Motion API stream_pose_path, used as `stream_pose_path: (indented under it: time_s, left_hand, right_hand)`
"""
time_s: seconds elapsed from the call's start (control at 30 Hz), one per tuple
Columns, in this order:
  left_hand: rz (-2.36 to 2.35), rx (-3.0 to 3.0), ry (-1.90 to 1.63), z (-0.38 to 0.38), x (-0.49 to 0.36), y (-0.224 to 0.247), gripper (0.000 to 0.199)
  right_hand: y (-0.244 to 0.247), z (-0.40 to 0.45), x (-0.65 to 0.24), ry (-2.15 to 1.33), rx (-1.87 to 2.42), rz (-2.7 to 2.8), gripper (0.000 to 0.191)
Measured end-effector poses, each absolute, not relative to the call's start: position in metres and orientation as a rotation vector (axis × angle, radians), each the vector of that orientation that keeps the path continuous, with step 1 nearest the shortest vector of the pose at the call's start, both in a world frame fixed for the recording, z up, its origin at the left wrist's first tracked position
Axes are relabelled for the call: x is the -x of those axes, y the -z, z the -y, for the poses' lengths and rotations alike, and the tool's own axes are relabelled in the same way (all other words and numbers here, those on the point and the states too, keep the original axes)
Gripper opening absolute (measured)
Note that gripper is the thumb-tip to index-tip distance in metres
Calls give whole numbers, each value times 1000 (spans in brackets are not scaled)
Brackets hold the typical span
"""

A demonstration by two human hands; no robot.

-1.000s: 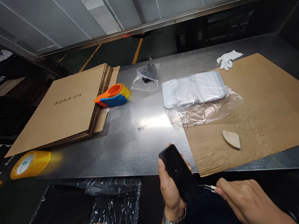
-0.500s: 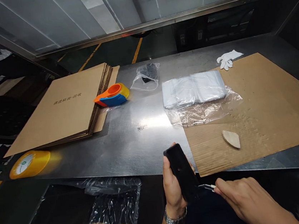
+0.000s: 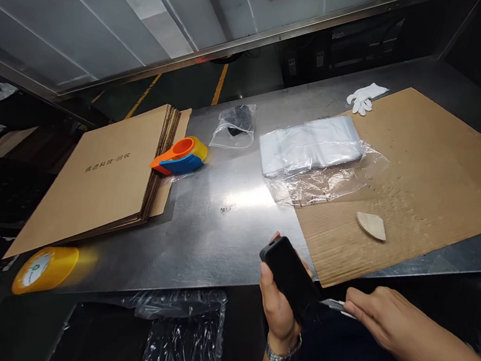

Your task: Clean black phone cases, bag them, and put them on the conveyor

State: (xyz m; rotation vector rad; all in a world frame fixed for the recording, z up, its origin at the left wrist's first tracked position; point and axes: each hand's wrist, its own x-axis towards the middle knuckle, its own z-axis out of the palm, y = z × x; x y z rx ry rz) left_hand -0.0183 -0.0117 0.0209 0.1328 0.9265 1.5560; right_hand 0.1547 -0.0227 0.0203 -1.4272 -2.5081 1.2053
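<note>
My left hand (image 3: 278, 309), with a metal watch at the wrist, is closed around a black rectangular plastic case (image 3: 292, 276). The case is tilted, its top end leaning left, just in front of the table's edge. Between the fingers of my right hand (image 3: 384, 315) is a slim knife (image 3: 336, 305) with a thin metal blade and a pale handle. Its blade tip meets or nearly meets the lower right edge of the case; exact contact is too dark to tell. A wedge-shaped beige piece (image 3: 371, 226) lies on the cardboard beyond my right hand.
On the metal table (image 3: 212, 236) are stacked flat cartons (image 3: 112, 166), an orange and blue tape dispenser (image 3: 179, 157), a yellow tape roll (image 3: 44, 269), a bag with black parts (image 3: 238, 121), clear plastic bags (image 3: 310, 145), a cardboard sheet (image 3: 434, 164) and a white glove (image 3: 365, 98). A plastic-lined box (image 3: 176, 338) stands below left.
The black case has turned slightly in my left hand, so its top end face shows more. My right hand and the knife have shifted only a little; the table items stay put.
</note>
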Motion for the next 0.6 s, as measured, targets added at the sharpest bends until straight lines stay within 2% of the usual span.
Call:
stream_pose_path:
  time_s: [0.1, 0.13, 0.2, 0.33, 0.5, 0.6]
  left_hand:
    - [-833, -179, -1610, 10, 19, -20, 47]
    - [-825, -181, -1625, 9, 19, -20, 46]
    - [-825, -172, -1639, 8, 20, -20, 46]
    - [-845, -102, -1599, 6, 20, -21, 47]
    - [-825, -37, -1595, 9, 13, -23, 45]
    - [-838, -63, -1699, 13, 4, -26, 43]
  right_hand:
    - [-14, 25, -150, -2105, 1253, 1969, 45]
    - [-11, 27, -148, -2316, 1158, 1774, 46]
    - [-6, 31, -144, -2498, 1022, 1491, 49]
    - [-7, 30, -141, -2359, 988, 1333, 49]
    - [-18, 20, -135, -1829, 1318, 1511, 37]
    - [-17, 20, -126, -1637, 1416, 1600, 31]
